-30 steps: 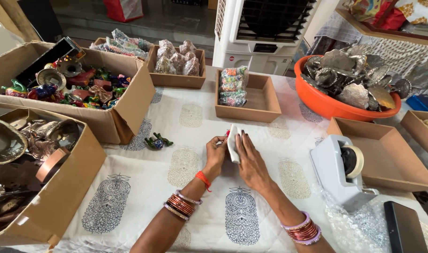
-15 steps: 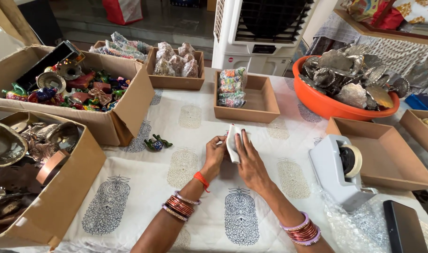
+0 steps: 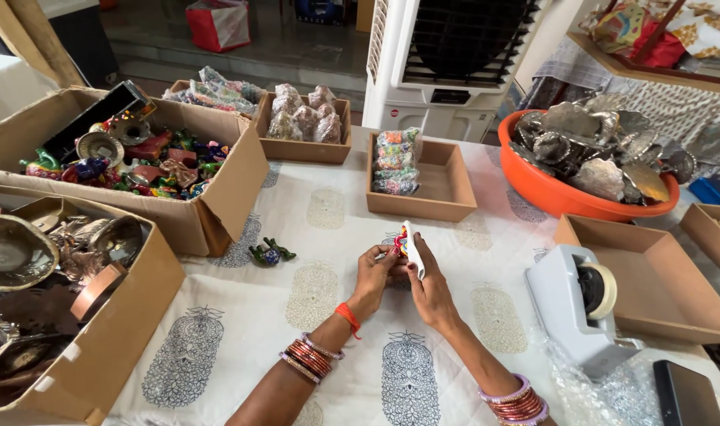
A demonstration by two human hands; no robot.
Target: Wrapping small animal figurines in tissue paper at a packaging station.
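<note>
My left hand [image 3: 373, 272] and right hand [image 3: 431, 284] both pinch a small colourful ornament in white wrap [image 3: 407, 241], held upright between my fingertips above the printed tablecloth [image 3: 328, 315].

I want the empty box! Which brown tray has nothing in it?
The shallow brown tray on the right, beside the tape dispenser. The other trays hold wrapped packets.

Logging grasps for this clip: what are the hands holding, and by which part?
Both hands hold one small colourful trinket in a white wrap. The left hand pinches its left side; the right hand grips the wrap's right edge.
</note>
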